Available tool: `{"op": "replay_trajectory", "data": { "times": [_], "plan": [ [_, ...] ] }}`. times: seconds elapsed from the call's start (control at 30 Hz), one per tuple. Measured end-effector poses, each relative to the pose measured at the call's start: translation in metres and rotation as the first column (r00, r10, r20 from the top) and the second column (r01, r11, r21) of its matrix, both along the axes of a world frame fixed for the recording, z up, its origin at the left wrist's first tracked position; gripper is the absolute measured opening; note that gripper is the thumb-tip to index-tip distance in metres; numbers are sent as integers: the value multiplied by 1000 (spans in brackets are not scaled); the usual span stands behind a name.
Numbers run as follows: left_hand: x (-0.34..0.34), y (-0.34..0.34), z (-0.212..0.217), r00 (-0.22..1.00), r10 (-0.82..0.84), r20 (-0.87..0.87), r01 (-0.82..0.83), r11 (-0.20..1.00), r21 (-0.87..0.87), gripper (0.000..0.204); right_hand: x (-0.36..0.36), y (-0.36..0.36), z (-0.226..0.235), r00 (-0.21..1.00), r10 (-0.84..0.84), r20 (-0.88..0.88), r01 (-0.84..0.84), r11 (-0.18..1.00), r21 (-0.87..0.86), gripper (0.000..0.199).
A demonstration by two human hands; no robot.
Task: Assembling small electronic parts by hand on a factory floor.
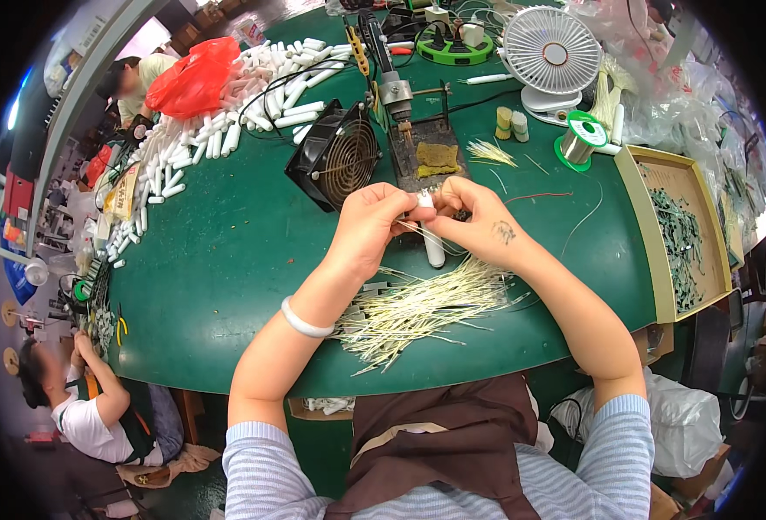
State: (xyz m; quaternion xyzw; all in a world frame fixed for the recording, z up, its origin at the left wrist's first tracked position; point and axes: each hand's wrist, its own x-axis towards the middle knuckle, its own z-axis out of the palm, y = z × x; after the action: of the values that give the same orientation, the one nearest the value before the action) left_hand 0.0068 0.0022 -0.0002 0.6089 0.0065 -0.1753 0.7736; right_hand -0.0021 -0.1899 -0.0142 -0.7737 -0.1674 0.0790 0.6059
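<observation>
My left hand, with a pale bangle on its wrist, is closed in a pinch just in front of the soldering stand. My right hand meets it there, thumb and fingers pinched together. Between the two sets of fingertips is a small white part; its exact kind is too small to tell. Thin pale wires run out below my fingers. Just under them shows a white cylinder; whether it touches my hands I cannot tell. Nearer my body lies a bundle of pale yellow wires, some with flat grey pieces at their ends.
Behind my hands stand a soldering iron, a yellow sponge and a black fan. At right are a solder spool, a white desk fan and a box of small green boards. White tubes heap up left. Two people sit leftward.
</observation>
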Motion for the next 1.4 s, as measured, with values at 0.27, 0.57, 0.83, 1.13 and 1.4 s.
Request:
{"op": "replay_trajectory", "data": {
  "times": [0.27,0.57,0.83,1.13,1.4],
  "plan": [
    [-7,-1,5,995,-5,102,4,1000,13,9,-4,2,-4,997,-45,61,36,990,136,26],
    [-9,2,2,905,25,425,-108,979,173,11,-19,1,10,931,-111,347,183,966,-184,35],
    [-8,7,0,988,-11,153,10,1000,6,13,-18,0,6,906,-129,403,198,971,-135,34],
    [-1,17,-3,996,-77,44,76,997,16,12,-14,-1,4,950,-104,294,127,990,-59,34],
    [-1,13,9,985,-147,90,138,986,96,11,-10,-4,2,992,-3,130,-2,999,38,30]
  ]
}}
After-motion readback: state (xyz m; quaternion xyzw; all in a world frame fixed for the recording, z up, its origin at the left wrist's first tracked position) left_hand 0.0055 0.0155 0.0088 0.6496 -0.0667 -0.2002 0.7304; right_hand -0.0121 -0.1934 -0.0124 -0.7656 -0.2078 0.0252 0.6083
